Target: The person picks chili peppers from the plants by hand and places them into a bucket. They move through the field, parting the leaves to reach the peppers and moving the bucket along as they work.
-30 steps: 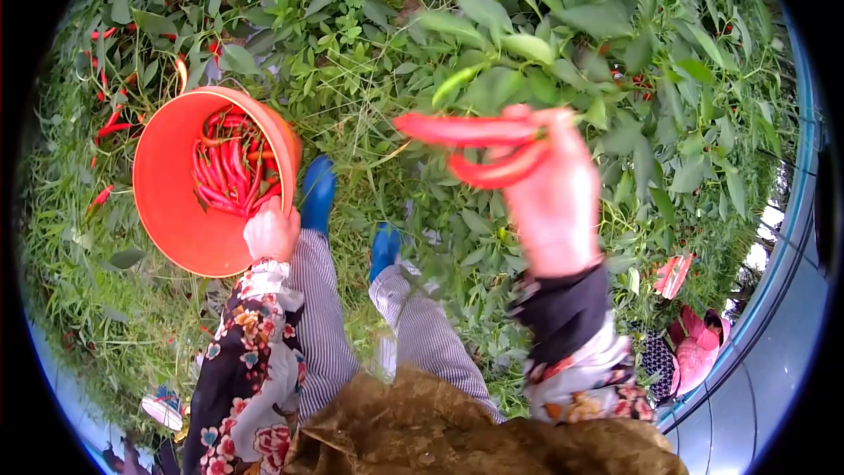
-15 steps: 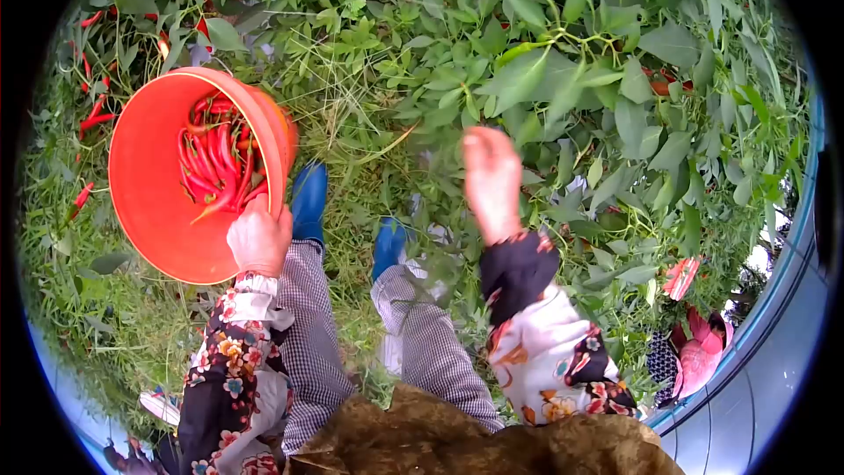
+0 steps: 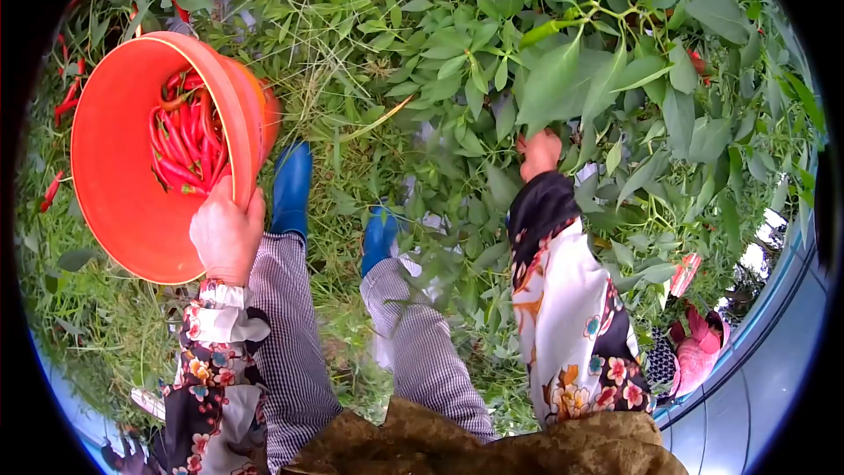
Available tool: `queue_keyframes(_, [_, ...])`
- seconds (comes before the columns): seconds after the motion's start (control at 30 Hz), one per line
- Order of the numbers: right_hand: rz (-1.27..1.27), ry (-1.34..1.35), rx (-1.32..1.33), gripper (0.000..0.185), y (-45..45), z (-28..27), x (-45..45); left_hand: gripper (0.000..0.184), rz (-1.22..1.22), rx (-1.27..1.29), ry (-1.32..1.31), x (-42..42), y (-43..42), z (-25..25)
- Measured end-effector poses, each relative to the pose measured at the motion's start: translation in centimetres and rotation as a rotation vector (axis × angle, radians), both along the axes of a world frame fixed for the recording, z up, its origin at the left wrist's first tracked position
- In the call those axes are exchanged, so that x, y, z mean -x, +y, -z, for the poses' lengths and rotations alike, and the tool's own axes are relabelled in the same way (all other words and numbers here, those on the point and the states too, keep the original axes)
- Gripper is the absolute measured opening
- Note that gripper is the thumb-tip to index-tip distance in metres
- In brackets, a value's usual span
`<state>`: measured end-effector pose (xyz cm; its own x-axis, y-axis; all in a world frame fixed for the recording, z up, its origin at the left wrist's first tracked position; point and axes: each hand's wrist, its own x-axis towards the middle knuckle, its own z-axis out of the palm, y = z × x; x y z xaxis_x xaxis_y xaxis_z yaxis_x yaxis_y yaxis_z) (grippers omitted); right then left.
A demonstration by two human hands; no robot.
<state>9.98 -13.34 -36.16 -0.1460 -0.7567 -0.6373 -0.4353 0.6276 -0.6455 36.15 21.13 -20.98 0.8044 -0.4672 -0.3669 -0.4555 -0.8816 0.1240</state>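
Bucket (image 3: 119, 167), orange-red, mouth turned up toward the viewer; contents, one heap of red peppers (image 3: 189, 136), well short of the rim. Left hand (image 3: 227, 229): grip closed on the bucket's rim, fingers partly hidden. Right hand (image 3: 540, 154): well to the right of the bucket, set in under broad leaves (image 3: 558, 79); fingertips covered, so whether the grip is wide, narrow or holding anything cannot be told. Step in hand, by judgement: reaching into the foliage with one hand while the other holds the bucket. Next move, by judgement, calls for working by feel past the leaves, gently on the stems, with the bucket held steady lest the heap slide. Green pepper (image 3: 547, 31): well right of the bucket, on a leafy stem. Further red peppers (image 3: 67, 97): on plants just left of the bucket, partly masked. Blue boots (image 3: 293, 189): one just right of the bucket, one farther right. Hard to make out: lower layers of the heap, buried; pink item (image 3: 699, 356), far right of the bucket, nature unclear; outer surroundings, cut off by the black lens border.
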Motion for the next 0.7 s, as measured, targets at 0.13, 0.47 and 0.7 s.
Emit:
queue_keyframes(0.13, [0.175,0.102,-0.018,0.028,-1.3,-0.8,-2.5,0.023,-0.015,0.008,0.015,0.1,0.1,0.1])
queue_keyframes(0.47, [0.201,-0.135,0.108,0.029,-2.5,-2.3,-3.3,0.024,-0.034,0.006,0.029,0.1,0.0,-0.1])
queue_keyframes(0.7, [0.191,-0.255,0.233,0.030,0.8,-5.9,-5.2,0.026,-0.022,0.015,0.015,0.1,0.1,0.1])
